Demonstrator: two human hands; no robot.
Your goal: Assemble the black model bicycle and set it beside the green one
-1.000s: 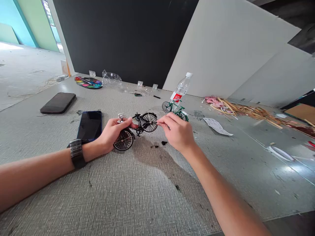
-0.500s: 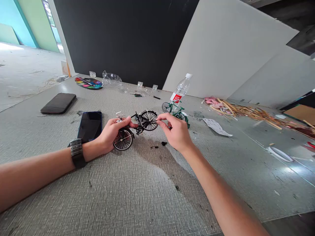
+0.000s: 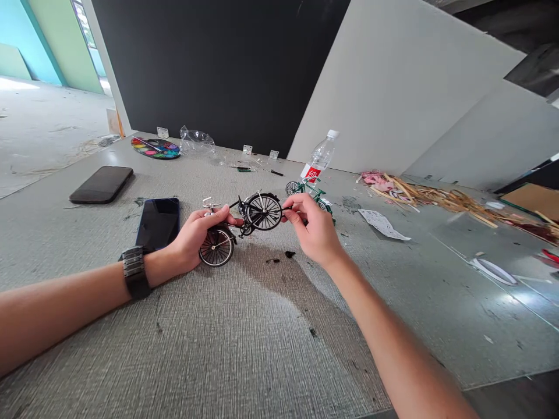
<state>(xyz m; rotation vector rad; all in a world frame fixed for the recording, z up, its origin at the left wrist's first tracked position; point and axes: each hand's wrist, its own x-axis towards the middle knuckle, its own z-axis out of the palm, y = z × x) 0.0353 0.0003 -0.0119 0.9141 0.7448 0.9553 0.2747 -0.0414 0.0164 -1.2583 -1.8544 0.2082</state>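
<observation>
My left hand is closed on a black miniature bicycle, gripping it near the handlebar, above one spoked wheel. The bicycle is tilted, with its other wheel raised toward my right. Beside that wheel, my right hand pinches a small thin dark part; whether this part touches the wheel I cannot tell. A green miniature bicycle stands behind my right hand and is partly hidden by it. Below the black bicycle, small black pieces lie on the grey table.
Two dark phones, one farther left and one by my left wrist, lie on the table. At the back are a paint palette, clear plastic packaging and a bottle. Right of them lie a paper sheet and wood scraps.
My right hand has shifted slightly right, away from the raised wheel, and more of the dark part in its fingers shows. My left hand keeps its hold on the bicycle.
</observation>
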